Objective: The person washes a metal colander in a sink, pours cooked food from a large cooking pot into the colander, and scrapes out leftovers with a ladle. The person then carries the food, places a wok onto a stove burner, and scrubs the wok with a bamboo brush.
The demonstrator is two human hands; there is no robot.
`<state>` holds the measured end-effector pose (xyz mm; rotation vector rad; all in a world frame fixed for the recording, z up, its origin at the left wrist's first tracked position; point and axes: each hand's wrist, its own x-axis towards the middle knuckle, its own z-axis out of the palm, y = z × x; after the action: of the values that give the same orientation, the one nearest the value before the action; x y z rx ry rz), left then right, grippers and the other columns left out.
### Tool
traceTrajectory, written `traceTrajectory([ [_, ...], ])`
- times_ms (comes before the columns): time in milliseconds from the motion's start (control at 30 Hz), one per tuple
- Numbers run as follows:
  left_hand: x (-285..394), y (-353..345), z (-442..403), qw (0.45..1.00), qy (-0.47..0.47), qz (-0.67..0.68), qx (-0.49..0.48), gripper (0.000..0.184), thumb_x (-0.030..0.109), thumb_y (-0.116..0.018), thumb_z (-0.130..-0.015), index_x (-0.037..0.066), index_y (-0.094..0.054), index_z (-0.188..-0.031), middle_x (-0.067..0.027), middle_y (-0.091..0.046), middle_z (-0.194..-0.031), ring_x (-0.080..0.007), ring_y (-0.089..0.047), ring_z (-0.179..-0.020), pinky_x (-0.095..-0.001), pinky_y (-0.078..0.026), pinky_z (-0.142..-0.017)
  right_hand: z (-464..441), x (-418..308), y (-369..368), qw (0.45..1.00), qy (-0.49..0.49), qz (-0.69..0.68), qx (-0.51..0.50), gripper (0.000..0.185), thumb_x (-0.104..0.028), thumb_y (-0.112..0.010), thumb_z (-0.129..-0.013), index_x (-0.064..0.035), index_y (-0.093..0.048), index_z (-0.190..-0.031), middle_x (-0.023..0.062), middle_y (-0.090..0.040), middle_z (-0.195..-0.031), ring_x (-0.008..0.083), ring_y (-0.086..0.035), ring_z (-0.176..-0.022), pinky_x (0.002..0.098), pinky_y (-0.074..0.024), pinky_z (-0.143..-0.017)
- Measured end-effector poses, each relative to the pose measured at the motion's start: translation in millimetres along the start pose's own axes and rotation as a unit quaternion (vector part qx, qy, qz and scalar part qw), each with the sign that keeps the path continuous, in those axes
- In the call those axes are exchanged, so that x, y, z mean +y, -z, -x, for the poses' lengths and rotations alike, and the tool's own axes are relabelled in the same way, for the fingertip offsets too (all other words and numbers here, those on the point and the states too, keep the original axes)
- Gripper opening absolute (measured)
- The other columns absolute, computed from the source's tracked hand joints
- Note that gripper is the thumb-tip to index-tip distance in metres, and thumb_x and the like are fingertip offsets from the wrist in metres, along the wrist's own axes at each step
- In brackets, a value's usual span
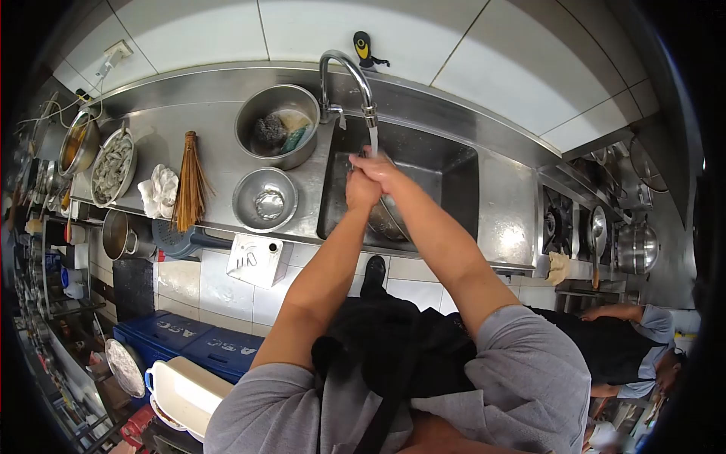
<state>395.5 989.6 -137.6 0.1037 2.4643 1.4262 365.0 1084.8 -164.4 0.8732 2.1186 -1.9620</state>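
Your left hand [362, 189] and right hand [380, 171] were pressed together in the running water [373, 141] below the gooseneck faucet [349, 60] — couldn't tell if anything was held between them. Both were over the left part of the steel sink [446, 178], with a round metal vessel [388, 220] on its near side. Left of the sink — steel pot [296, 98] with scourers far, steel bowl [246, 203] near.

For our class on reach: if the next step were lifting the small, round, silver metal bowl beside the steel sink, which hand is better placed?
Probably the left hand: the bowl stands on the left arm's side, whereas the right hand, under the running water, would likely cross that arm.
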Motion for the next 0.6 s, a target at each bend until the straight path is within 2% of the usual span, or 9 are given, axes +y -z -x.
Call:
traceTrajectory([
  [100, 37.1, 21.2, 25.6, 0.993, -0.047, -0.05, -0.097, 0.031, 0.021, -0.058, -0.088, 0.009, -0.063, -0.117, -0.0206, -0.06, -0.125, -0.037, -0.049, -0.127, -0.0481, -0.037, -0.106, 39.3, -41.5, 44.1, 0.996, -0.055, -0.041, -0.062, 0.064, -0.015, -0.069, -0.083, 0.0026, -0.043, -0.14, 0.0169, -0.06, -0.118, 0.0223, -0.061, -0.102, 0.0355, -0.0507, -0.085],
  [167, 36.6, 22.4, 41.0, 0.989, -0.108, -0.054, -0.085, 0.031, 0.022, -0.06, -0.088, 0.01, -0.061, -0.116, -0.0233, -0.056, -0.128, -0.0415, -0.055, -0.116, -0.0487, -0.043, -0.099, 36.9, -35.2, 63.7, 0.995, -0.059, -0.032, -0.068, 0.064, -0.007, -0.064, -0.083, 0.002, -0.041, -0.142, 0.0175, -0.059, -0.121, 0.0223, -0.061, -0.103, 0.0346, -0.0491, -0.087],
  [267, 35.5, 19.7, 47.9, 0.977, -0.199, -0.07, 0.008, 0.03, 0.02, -0.059, -0.089, 0.011, -0.061, -0.117, -0.0205, -0.054, -0.131, -0.0389, -0.051, -0.122, -0.0517, -0.039, -0.102, 15.3, -11.9, 83.9, 0.99, 0.047, 0.097, -0.089, 0.047, -0.002, -0.055, -0.085, 0.0002, -0.054, -0.132, 0.0156, -0.063, -0.112, 0.0194, -0.06, -0.099, 0.0334, -0.0482, -0.083],
  [333, 35.8, 17.9, 35.1, 0.954, -0.272, -0.107, 0.059, 0.027, 0.016, -0.055, -0.091, 0.011, -0.06, -0.117, -0.0176, -0.055, -0.131, -0.0372, -0.05, -0.123, -0.0534, -0.036, -0.103, 49.5, -37.1, 93.2, 0.987, 0.059, 0.085, -0.122, 0.042, -0.001, -0.054, -0.085, 0.0013, -0.057, -0.127, 0.0131, -0.064, -0.108, 0.0181, -0.059, -0.098, 0.0324, -0.0479, -0.083],
  [400, 36.8, 25.9, 16.5, 0.957, -0.266, -0.1, 0.054, 0.028, 0.021, -0.054, -0.092, 0.011, -0.06, -0.118, -0.0166, -0.055, -0.131, -0.0361, -0.05, -0.123, -0.0547, -0.036, -0.104, 89.6, -65.0, 104.0, 0.982, 0.071, 0.098, -0.145, 0.033, -0.001, -0.054, -0.088, 0.0016, -0.062, -0.12, 0.0058, -0.064, -0.102, 0.0143, -0.056, -0.094, 0.0308, -0.0468, -0.083],
  [467, 27.5, 35.8, -17.2, 0.96, -0.259, -0.092, 0.05, 0.03, 0.026, -0.052, -0.094, 0.011, -0.059, -0.119, -0.0155, -0.055, -0.132, -0.0349, -0.05, -0.123, -0.0561, -0.036, -0.104, 107.7, -65.3, 126.8, 0.984, 0.084, 0.068, -0.142, 0.032, -0.003, -0.055, -0.09, 0.0012, -0.062, -0.121, 0.0053, -0.065, -0.103, 0.0135, -0.057, -0.095, 0.0303, -0.047, -0.084],
  [533, -2.7, 35.4, -56.7, 0.982, -0.161, 0.092, -0.041, 0.037, 0.032, -0.05, -0.097, 0.008, -0.058, -0.124, -0.0149, -0.059, -0.128, -0.0336, -0.054, -0.118, -0.0446, -0.04, -0.103, 124.6, -61.0, 152.1, 0.985, 0.096, 0.04, -0.14, 0.03, -0.005, -0.057, -0.092, 0.0008, -0.061, -0.121, 0.0048, -0.065, -0.105, 0.0127, -0.058, -0.095, 0.0297, -0.0471, -0.085],
  [567, -13.8, 36.2, -56.7, 0.982, -0.159, 0.094, -0.04, 0.037, 0.032, -0.05, -0.097, 0.008, -0.058, -0.124, -0.0149, -0.059, -0.128, -0.0336, -0.054, -0.118, -0.0446, -0.04, -0.103, 132.7, -59.3, 164.7, 0.987, 0.118, -0.004, -0.105, 0.031, -0.007, -0.057, -0.094, 0.0007, -0.06, -0.124, 0.0052, -0.065, -0.106, 0.0132, -0.059, -0.096, 0.0307, -0.0483, -0.086],
  [600, -23.8, 37.4, -52.5, 0.967, -0.044, 0.244, -0.057, 0.041, 0.034, -0.048, -0.099, 0.006, -0.057, -0.127, -0.0143, -0.06, -0.127, -0.0318, -0.055, -0.118, -0.0405, -0.041, -0.102, 138.0, -58.8, 171.9, 0.987, 0.139, -0.047, -0.071, 0.032, -0.009, -0.057, -0.096, 0.0007, -0.058, -0.126, 0.0057, -0.066, -0.108, 0.0137, -0.061, -0.097, 0.0316, -0.0494, -0.088],
])
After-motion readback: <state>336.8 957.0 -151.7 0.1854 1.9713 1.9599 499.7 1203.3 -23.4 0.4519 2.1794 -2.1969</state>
